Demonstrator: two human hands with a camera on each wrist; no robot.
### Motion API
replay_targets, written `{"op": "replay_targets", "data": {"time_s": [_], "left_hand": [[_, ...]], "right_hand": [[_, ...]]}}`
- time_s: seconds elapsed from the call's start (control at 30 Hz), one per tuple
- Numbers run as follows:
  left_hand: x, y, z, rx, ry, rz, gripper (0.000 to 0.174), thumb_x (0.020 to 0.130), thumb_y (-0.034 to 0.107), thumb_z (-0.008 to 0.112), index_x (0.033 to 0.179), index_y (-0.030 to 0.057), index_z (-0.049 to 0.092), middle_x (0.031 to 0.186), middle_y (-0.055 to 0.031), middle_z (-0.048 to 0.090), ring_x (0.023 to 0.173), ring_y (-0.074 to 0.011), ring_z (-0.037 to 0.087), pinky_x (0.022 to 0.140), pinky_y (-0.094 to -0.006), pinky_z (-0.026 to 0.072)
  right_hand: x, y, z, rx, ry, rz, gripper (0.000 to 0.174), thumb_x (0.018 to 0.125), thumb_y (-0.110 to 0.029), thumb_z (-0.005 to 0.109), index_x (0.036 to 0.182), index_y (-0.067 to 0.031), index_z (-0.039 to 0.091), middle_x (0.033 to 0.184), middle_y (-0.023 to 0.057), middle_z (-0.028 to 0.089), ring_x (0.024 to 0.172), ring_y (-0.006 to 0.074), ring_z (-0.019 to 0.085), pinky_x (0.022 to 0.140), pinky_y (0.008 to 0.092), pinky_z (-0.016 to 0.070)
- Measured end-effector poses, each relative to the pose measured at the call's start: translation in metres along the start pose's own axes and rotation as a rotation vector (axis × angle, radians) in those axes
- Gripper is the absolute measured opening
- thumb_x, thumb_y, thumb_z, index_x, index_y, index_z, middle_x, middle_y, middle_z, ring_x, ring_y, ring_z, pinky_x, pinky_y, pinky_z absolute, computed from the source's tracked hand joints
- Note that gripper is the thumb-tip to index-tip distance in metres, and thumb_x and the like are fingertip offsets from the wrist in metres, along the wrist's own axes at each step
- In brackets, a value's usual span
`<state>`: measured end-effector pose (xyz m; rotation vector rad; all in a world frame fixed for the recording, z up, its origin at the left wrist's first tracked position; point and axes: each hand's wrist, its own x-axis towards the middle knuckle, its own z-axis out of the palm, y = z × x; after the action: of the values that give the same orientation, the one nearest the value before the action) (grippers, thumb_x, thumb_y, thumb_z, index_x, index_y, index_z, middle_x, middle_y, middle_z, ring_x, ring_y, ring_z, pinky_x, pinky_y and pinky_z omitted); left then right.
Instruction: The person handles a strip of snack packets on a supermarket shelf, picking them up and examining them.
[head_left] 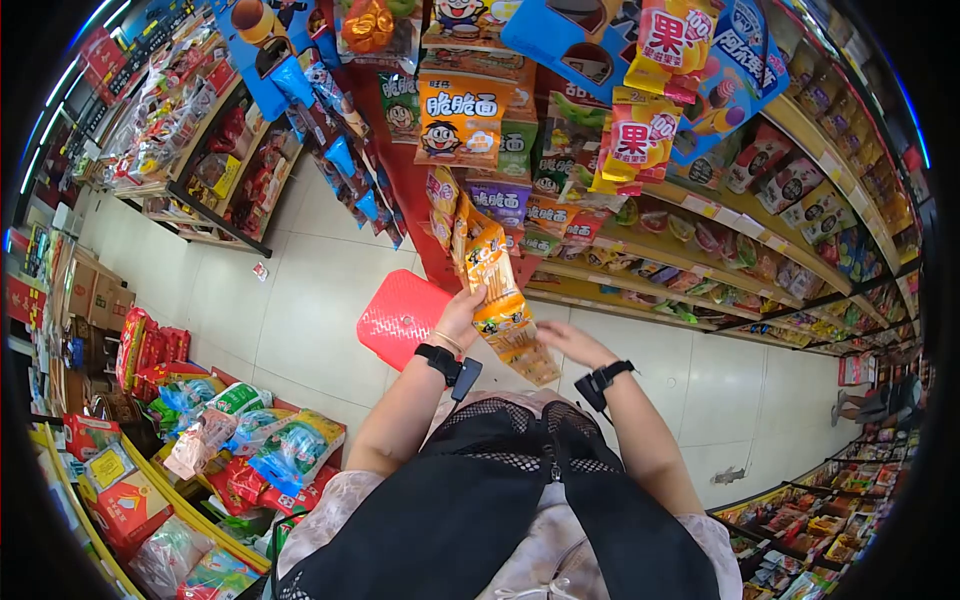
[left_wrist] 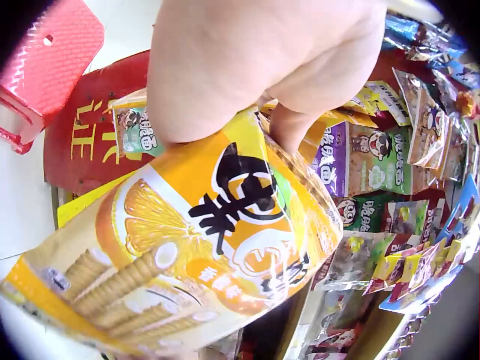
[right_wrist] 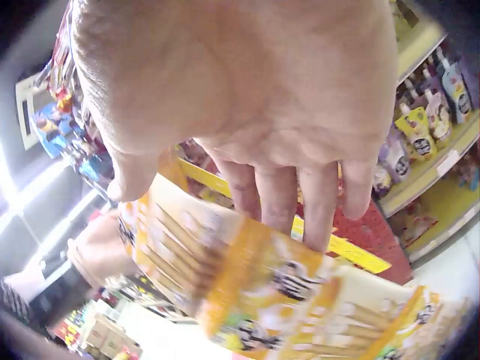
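Observation:
A hanging strip of joined orange packets of wafer rolls (head_left: pixel 497 285) runs down in front of the person, its lower end folded toward the body. The left hand (head_left: pixel 460 318) pinches the strip at its edge, thumb on the front. In the left wrist view a packet (left_wrist: pixel 172 247) with an orange slice and rolls printed on it fills the lower left, under the left hand (left_wrist: pixel 262 67). The right hand (head_left: pixel 575 343) is beside the strip's lower part. Its fingers (right_wrist: pixel 319 202) extend at the strip's edge in the right wrist view, the thumb apart from them.
Crispy noodle packs (head_left: pixel 458 120) hang on the red display ahead. A red plastic stool (head_left: pixel 400 320) stands left on the tiled floor. Shelves of snacks (head_left: pixel 740 235) line the right, and bagged goods (head_left: pixel 295 450) are piled at the lower left.

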<state>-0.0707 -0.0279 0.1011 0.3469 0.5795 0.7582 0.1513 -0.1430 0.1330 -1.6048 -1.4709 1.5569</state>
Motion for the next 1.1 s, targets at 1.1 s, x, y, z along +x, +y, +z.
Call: {"op": "replay_targets", "data": {"time_s": [1.1], "left_hand": [[-0.015,0.06,-0.036,0.273,-0.106,0.014,0.036,0.093,0.011,0.047,0.127,0.0001,0.041,0.125,-0.0092,0.052,0.115,-0.0214,0.049,0.099,-0.0354,0.0378]], "right_hand": [[0.201,-0.12,0.033,0.167,0.533,-0.25,0.022,0.088,-0.014,0.055,0.103,0.0018,0.052,0.083,0.0121,0.062,0.076,0.019,0.059,0.068,0.0324,0.0456]]}}
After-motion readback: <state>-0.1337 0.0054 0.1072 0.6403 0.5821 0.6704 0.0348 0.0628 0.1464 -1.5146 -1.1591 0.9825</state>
